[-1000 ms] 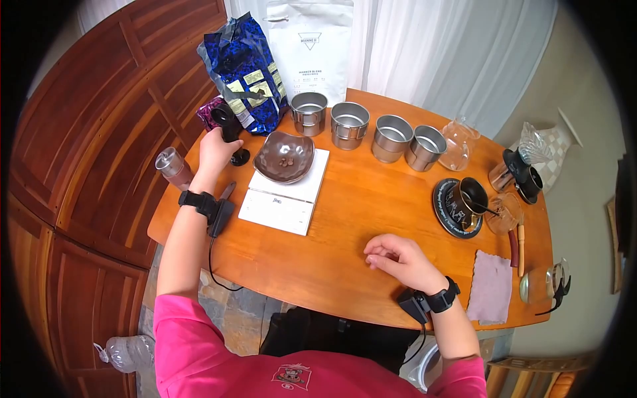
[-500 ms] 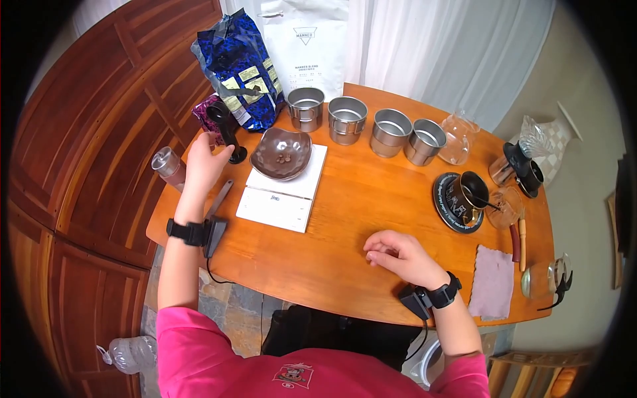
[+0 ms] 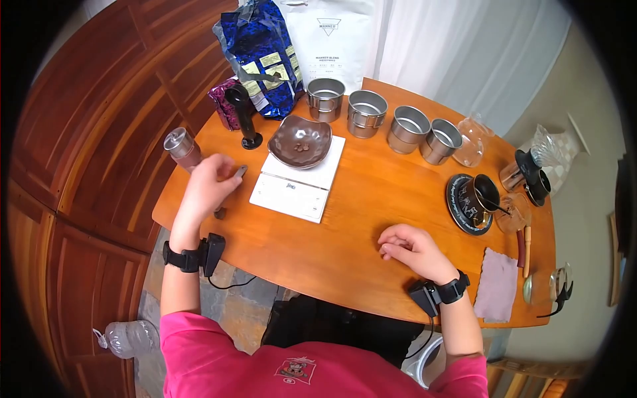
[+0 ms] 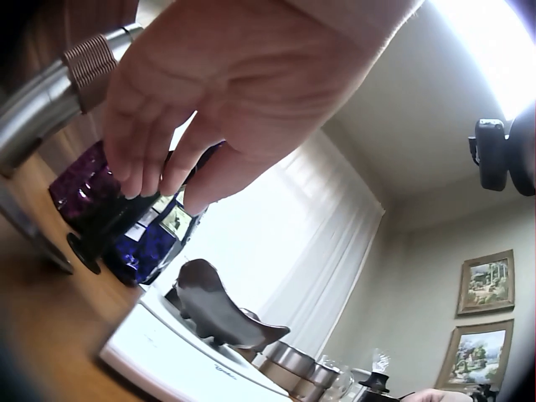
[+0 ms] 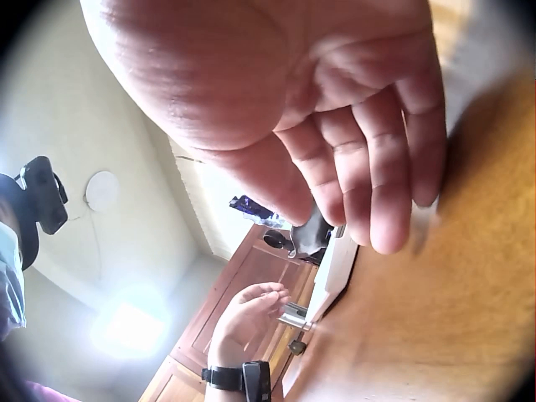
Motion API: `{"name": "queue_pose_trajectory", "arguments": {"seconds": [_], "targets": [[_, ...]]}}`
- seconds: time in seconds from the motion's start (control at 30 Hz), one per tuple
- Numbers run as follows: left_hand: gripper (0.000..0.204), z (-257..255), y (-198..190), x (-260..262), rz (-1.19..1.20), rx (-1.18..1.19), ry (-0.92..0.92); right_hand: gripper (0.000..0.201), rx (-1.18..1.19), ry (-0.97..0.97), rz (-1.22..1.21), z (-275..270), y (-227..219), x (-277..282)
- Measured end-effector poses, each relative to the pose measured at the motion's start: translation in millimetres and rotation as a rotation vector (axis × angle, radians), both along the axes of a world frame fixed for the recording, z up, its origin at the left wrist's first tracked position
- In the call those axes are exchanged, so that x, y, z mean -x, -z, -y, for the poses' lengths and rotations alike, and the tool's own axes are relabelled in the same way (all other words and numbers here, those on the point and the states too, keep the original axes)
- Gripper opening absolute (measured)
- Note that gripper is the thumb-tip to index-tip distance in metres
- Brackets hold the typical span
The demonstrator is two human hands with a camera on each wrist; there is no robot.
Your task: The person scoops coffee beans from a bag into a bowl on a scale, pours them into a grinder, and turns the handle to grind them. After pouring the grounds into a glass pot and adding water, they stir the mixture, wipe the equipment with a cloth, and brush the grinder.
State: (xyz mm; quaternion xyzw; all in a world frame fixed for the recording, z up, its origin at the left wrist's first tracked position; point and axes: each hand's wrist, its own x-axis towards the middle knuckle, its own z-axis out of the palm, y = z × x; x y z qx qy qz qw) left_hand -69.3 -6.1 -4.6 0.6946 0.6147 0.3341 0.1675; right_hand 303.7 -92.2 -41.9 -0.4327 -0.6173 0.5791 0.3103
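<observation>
My left hand [image 3: 209, 186] hovers over the table's left side with its fingers loosely bent and nothing in them. Below it lies a narrow grey metal piece [image 3: 241, 171], partly hidden by the hand. Just beyond are a cylindrical hand grinder [image 3: 180, 147] and a black upright piece [image 3: 244, 123] with a cupped top and round base. To the hand's right, a brown bowl [image 3: 300, 136] with a few coffee beans [image 3: 301, 147] sits on a white scale [image 3: 288, 198]. My right hand [image 3: 415, 252] rests at the table's front, fingers loosely curled, holding nothing.
Behind the bowl stand a blue coffee bag [image 3: 262, 60], a white bag [image 3: 330, 43] and a row of metal cups [image 3: 366, 119]. On the right are a black cup [image 3: 479, 192] on a saucer [image 3: 458, 215], a glass dripper [image 3: 547, 152] and a pinkish cloth [image 3: 496, 285].
My left hand has let go of the black upright piece and drawn back toward me, over the narrow grey metal piece. My right hand keeps its place.
</observation>
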Motion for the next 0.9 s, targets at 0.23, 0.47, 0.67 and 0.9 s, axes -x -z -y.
{"name": "queue_pose_trajectory", "arguments": {"seconds": [0.23, 0.47, 0.67, 0.9], "targets": [[0.033, 6.3, 17.1, 2.5, -0.469, 0.234, 0.006, 0.013, 0.001, 0.012, 0.016, -1.2, 1.6, -0.4], [0.012, 15.3, 14.1, 12.6, -0.340, 0.191, -0.014, 0.013, -0.004, 0.005, 0.020, -1.2, 0.1, 1.5], [0.020, 53.1, -21.2, -21.5, 0.166, 0.064, 0.047, 0.015, 0.023, -0.013, -0.024, 0.8, -0.2, 7.4], [0.019, 61.6, -25.6, -107.7, 0.610, 0.571, 0.677, 0.036, -0.026, 0.019, -0.154, 7.3, -13.1, 13.9]]}}
